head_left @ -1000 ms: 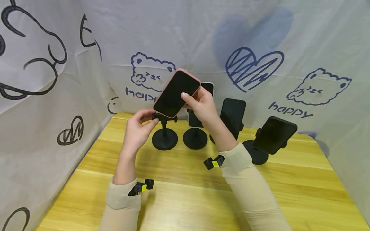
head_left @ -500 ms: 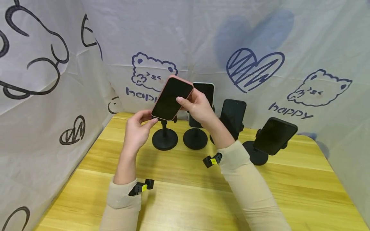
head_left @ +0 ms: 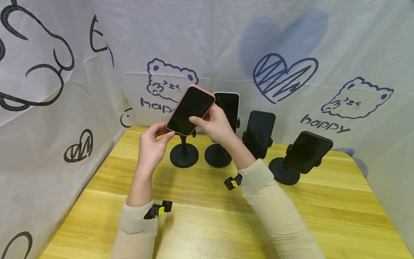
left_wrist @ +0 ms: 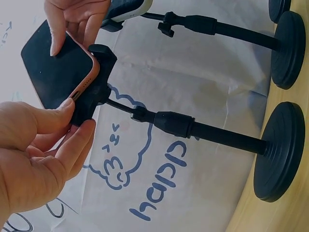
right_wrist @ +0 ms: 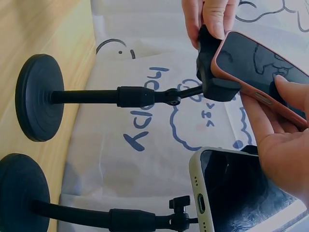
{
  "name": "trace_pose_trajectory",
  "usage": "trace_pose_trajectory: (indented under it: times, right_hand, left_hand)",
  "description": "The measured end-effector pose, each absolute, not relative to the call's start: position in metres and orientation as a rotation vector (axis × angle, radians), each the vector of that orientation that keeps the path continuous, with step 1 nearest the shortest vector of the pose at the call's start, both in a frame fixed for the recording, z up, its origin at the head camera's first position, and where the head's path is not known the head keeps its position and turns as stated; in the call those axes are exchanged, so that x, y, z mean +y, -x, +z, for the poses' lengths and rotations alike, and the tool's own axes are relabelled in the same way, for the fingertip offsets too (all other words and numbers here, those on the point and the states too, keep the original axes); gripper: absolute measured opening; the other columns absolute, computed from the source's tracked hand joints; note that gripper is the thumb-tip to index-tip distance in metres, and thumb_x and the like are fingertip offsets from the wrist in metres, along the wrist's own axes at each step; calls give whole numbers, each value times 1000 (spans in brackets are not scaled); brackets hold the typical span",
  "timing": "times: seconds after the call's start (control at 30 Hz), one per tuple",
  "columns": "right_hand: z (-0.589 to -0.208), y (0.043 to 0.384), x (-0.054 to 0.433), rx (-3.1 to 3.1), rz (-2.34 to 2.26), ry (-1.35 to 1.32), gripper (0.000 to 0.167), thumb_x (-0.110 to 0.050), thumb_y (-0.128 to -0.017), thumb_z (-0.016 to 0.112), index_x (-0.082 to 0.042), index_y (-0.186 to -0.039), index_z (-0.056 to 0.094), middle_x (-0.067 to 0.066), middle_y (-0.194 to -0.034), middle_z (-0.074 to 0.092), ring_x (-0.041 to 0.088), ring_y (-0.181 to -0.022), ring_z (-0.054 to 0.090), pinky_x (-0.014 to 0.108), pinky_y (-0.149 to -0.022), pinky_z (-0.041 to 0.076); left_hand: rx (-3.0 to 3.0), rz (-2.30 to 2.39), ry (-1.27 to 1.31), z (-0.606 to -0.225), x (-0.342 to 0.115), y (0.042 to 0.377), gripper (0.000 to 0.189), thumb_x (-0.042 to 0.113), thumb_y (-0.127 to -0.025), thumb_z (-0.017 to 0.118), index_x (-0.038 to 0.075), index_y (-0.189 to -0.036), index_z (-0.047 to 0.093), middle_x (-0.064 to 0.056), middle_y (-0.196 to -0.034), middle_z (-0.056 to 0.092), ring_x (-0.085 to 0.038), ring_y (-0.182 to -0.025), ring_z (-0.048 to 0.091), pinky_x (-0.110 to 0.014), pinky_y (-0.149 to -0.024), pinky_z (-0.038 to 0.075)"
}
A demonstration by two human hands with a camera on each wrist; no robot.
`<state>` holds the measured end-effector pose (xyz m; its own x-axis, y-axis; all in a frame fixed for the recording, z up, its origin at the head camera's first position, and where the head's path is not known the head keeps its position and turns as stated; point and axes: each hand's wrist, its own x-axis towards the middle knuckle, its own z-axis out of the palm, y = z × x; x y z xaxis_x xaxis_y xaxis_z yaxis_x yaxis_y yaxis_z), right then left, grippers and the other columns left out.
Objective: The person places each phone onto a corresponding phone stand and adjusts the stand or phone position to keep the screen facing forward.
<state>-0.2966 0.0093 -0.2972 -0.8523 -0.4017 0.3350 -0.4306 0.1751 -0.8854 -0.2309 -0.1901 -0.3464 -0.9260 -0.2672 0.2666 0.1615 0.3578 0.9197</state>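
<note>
A smartphone [head_left: 191,109] in a pink case leans tilted at the leftmost black phone stand [head_left: 184,155]. My right hand [head_left: 216,124] grips its right side, thumb on the dark screen and fingers behind. At the lower left corner my left hand [head_left: 152,147] pinches the stand's clamp [left_wrist: 89,104], its thumb by the phone's bottom edge. In the right wrist view the phone's lower end sits against the clamp [right_wrist: 217,87], one clamp arm beside the bottom edge. How far it lies between the clamp arms I cannot tell.
Right of it, a white-edged phone [head_left: 229,108], a black phone [head_left: 260,133] and another black phone [head_left: 308,152] sit on similar stands. They stand along the back of the wooden table [head_left: 200,223]. A white cloth with drawings [head_left: 284,77] hangs close behind.
The pink-cased phone has come down and left onto the stand's clamp, carried by my right hand. My left hand has stayed nearly in place at the clamp.
</note>
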Motion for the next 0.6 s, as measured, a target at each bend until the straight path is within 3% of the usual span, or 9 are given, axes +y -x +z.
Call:
trace_pose_trajectory:
  times: [0.37, 0.6]
  right_hand:
    - [-296, 300, 13, -2452, 1713, -929, 41, -6, -99, 71, -5, -137, 55, 13, -118, 71, 25, -98, 71, 38, -88, 59]
    - [-298, 301, 15, -2486, 1652, -929, 40, -8, -99, 72, -5, -135, 55, 13, -116, 72, 24, -94, 71, 36, -84, 60]
  left_hand:
    - [-2276, -1554, -73, -347, -192, 230, 30, 7, -95, 77, 2, -123, 72, -14, -117, 74, -26, -111, 69, -44, -97, 57]
    - [-2221, -1495, -39, -349, -192, 229, 28, 5, -92, 80, 3, -119, 76, -12, -113, 77, -22, -103, 73, -21, -84, 57]
